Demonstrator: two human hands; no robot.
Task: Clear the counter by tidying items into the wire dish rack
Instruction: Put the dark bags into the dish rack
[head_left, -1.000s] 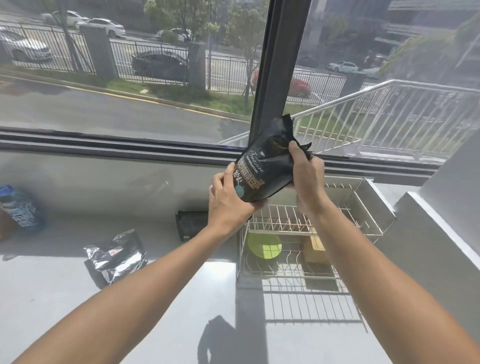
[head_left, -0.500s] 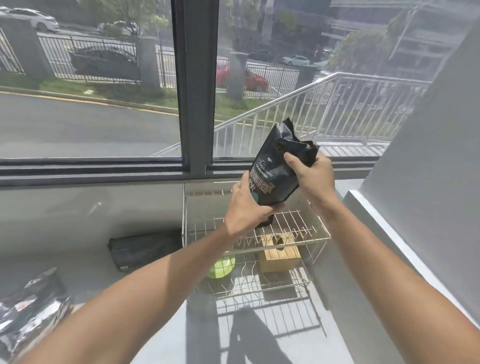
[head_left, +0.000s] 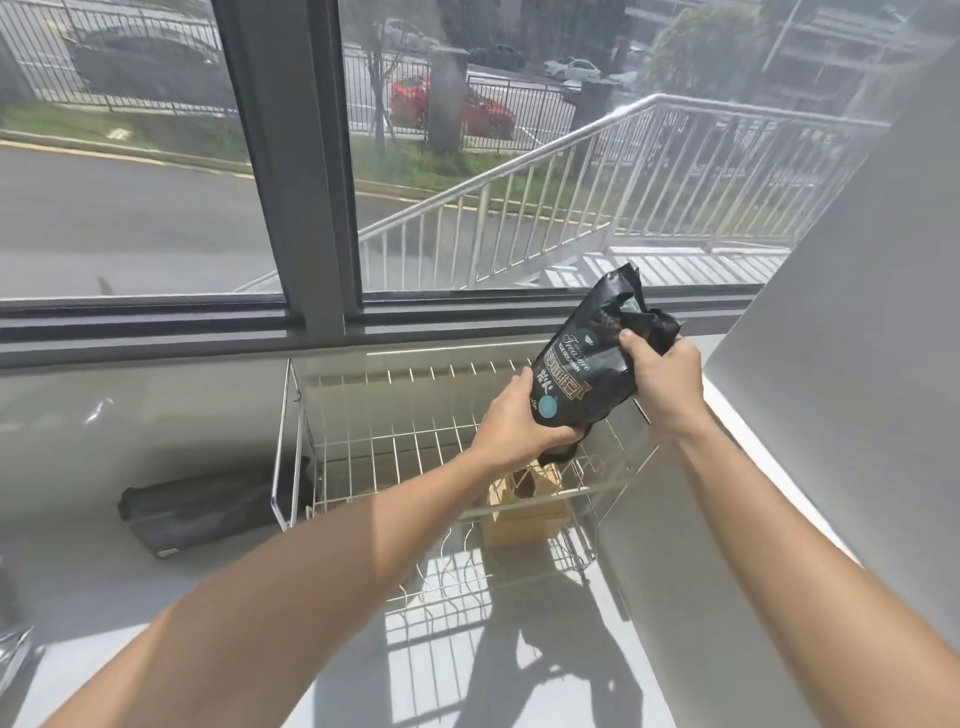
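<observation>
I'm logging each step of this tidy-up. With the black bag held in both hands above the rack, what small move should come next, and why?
Probably lower the black bag straight down. Both the left hand and right hand grip it just above the wire dish rack, whose upper shelf looks bare beneath it.

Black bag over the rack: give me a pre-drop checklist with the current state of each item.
1. Black bag gripped by both hands: ok; left hand under its bottom, right hand on its crumpled top.
2. Bag above the wire dish rack, not over bare counter: ok.
3. Free space on the upper shelf: ok; its left part shows bare wire.
4. Cardboard box on the lower tier stays below the shelf: ok.
5. Bag top sealed: cannot tell.
6. Dark case left of the rack, outside the drop path: ok.
</observation>
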